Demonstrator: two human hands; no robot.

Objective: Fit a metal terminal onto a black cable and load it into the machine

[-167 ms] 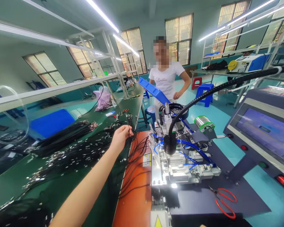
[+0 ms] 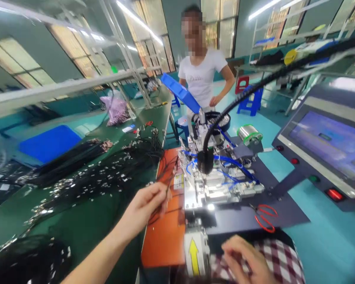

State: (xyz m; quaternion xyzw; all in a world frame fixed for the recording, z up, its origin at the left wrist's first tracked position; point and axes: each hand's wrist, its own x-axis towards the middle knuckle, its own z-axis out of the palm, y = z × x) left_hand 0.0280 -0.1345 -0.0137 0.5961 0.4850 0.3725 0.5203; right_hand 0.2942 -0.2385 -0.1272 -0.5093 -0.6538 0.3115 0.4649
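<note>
My left hand (image 2: 154, 201) is closed in a pinch over the orange board (image 2: 162, 240), left of the metal machine (image 2: 215, 181). A thin black cable (image 2: 172, 175) runs up from its fingertips towards the machine's side; motion blurs it. My right hand (image 2: 245, 256) hangs low above my lap, thumb and fingers slightly apart, with nothing visible between them. Nearest to it are a checked cloth (image 2: 279, 256) and a white block with a yellow arrow (image 2: 193, 252). Bundles of black cables with shiny metal ends (image 2: 97, 181) lie on the green table (image 2: 88, 227).
Red-handled scissors (image 2: 266, 217) lie on the machine's dark base. A solder wire spool (image 2: 250, 134) and a screen unit (image 2: 328, 138) stand to the right. A black hose (image 2: 254, 86) arches overhead. Behind the machine stands a person (image 2: 201, 75) holding a blue tray (image 2: 180, 92).
My left hand has come down and closer, from beside the cable ends to above the orange board. My right hand has risen into view at the bottom. The camera view has tilted.
</note>
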